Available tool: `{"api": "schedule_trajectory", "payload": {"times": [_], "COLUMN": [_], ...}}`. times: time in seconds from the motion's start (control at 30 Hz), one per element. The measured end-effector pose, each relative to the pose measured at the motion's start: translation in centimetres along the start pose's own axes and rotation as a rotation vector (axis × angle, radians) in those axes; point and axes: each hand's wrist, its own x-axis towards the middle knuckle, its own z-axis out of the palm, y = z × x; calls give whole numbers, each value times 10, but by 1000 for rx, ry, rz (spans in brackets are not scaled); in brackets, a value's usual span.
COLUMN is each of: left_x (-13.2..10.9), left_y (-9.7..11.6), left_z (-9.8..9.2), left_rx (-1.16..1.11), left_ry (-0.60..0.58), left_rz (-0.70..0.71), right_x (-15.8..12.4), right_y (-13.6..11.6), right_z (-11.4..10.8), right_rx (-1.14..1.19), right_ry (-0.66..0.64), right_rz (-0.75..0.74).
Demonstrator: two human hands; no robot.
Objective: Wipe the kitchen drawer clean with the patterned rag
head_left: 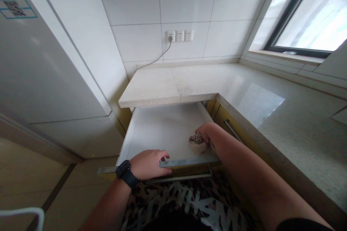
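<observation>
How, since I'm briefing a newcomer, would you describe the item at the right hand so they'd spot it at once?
Below the pale countertop, a white drawer stands open. Toward its front right corner, at the right hand, is a crumpled bundle, apparently cloth. Its dark, curly pattern over beige sets it apart from the plain white drawer.

From above, a hand could pass into the middle and left of the drawer [159, 126], but the counter [151, 83] overhangs its back, the left hand [149, 164] straddles its front rim [189, 161], and the right hand [205, 132] and cloth [199, 146] block its right.
</observation>
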Motion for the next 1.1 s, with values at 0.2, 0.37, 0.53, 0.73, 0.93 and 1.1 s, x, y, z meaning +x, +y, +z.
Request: {"api": "schedule_trajectory", "payload": {"times": [0.2, 0.37, 0.53, 0.73, 0.93, 1.1], "left_x": [0, 0, 0, 0, 0, 0], "left_y": [0, -1, 0, 1, 0, -1], "left_z": [1, 2, 0, 0, 1, 2], "left_rx": [1, 1, 5, 10, 25, 15], "left_ry": [3, 5, -3, -10, -4, 7], "left_rz": [2, 3, 5, -10, -14, -12], "right_x": [-8, -10, -2, 8, 20, 16], "right_y": [12, 7, -16, -64, -68, -27], "right_z": [-6, -7, 2, 19, 16, 2], "right_rx": [-81, -87, -49, -34, 48, 33], "right_ry": [25, 304, 430, 300, 160, 326], "right_rz": [0, 126, 147, -248, -415, -47]}}
